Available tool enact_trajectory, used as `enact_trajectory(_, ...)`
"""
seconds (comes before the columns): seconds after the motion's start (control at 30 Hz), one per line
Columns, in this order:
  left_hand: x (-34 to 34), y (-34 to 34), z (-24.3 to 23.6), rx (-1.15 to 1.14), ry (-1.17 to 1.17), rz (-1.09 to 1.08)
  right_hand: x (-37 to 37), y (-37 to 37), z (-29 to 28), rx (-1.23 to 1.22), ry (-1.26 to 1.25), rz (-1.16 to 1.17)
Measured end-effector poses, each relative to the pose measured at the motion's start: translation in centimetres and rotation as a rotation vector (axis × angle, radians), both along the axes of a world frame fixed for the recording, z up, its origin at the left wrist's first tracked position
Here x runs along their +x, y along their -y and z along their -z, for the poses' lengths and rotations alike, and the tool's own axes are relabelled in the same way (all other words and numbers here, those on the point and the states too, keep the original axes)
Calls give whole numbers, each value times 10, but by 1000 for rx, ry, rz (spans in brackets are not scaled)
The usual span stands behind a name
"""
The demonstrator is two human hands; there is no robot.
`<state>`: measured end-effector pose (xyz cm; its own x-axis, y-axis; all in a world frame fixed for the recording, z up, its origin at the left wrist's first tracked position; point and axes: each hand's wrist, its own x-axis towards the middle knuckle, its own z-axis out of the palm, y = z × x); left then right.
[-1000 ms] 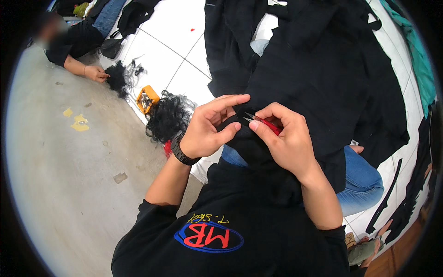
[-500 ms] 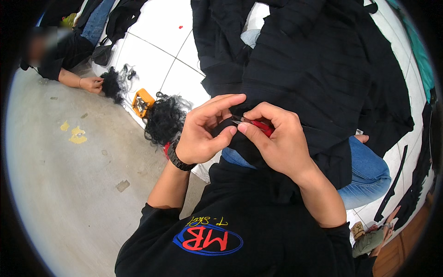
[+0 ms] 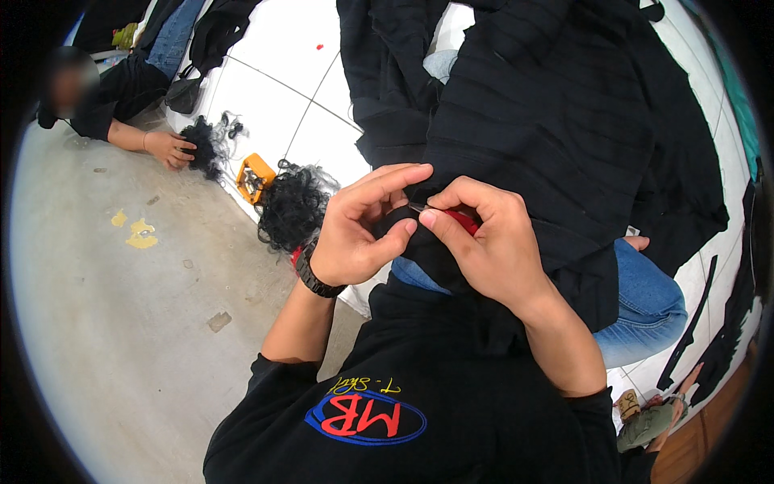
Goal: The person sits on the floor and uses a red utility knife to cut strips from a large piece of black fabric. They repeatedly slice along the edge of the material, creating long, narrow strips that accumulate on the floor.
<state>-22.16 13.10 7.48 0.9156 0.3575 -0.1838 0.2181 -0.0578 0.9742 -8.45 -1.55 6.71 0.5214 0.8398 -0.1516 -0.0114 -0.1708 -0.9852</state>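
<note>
Black cloth (image 3: 540,121) lies over my lap and spreads across the floor ahead. My left hand (image 3: 351,234) holds a fold of it, thumb below and forefinger stretched out above. My right hand (image 3: 496,250) is closed round small red-handled thread snips (image 3: 463,220), their metal tip at the fold between my two hands. The palm and fingers hide most of the snips. I cannot tell whether the blades touch a thread.
Left of my left wrist lies a tangled heap of black thread (image 3: 290,211), beside an orange open box (image 3: 255,177) of small items. A co-worker's hand (image 3: 169,150) rests at another thread heap (image 3: 208,148). Black strips (image 3: 689,323) lie on the tiles at right.
The metal tip of the snips now shows less beyond my right fingers; both my hands keep nearly the same place. At far left, the co-worker's fingers have spread over the thread heap.
</note>
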Motion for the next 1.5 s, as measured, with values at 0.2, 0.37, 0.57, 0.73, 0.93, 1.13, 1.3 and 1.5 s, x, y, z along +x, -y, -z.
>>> enact_trajectory(0.2, 2, 2, 0, -12, -2, -12, 2, 0, -1, -22, -21, -31)
enact_trajectory(0.37, 3, -5, -1, 123, -101, -6, 6, 14, -1, 81, -106, 43)
enact_trajectory(0.57, 0, -19, 8, 74, -141, -35, 56, 78, 4, -58, -94, 309)
enact_trajectory(0.73, 0, -16, 12, 163, -209, 31, 85, 76, 22, -238, 720, 306)
enact_trajectory(0.93, -1, 25, 9, 1025, -36, 155, 100, 61, 39, -318, 504, 54)
enact_trajectory(1.13, 6, 61, 9, 1029, -40, 398, 160, 135, 43, -17, 394, 721)
enact_trajectory(1.3, 53, 70, 0, 1237, -157, 619, 226, 279, 13, 486, 353, 1651)
enact_trajectory(1.5, 70, 37, 17, 1338, 104, 802, 220, 384, -7, 586, 499, 2266)
